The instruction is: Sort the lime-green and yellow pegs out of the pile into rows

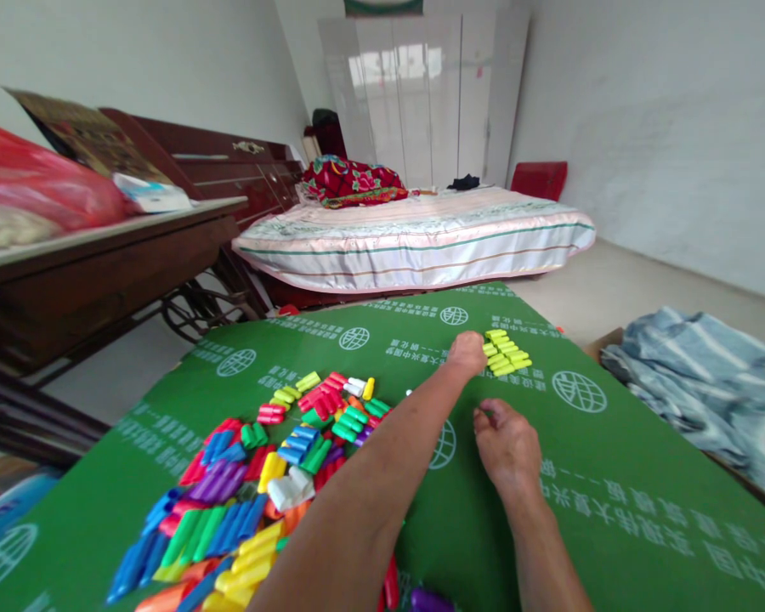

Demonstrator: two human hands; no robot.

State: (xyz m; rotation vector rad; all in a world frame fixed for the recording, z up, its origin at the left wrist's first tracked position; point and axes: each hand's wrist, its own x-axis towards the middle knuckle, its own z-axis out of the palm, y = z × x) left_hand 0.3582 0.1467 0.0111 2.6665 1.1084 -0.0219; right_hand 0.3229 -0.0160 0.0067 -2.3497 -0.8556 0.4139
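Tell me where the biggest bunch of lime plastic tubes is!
In the head view, the bunch of lime plastic tubes lies right of centre on the green printed sheet, just right of the bare left hand, beyond the right hand.

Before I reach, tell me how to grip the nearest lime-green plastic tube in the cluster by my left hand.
Probably best: fingers across the tube's middle, pinching its long sides, coming from above on the near right. It lies roughly crosswise, its near side faces bare green printed board, and your left hand occupies the cluster's left.
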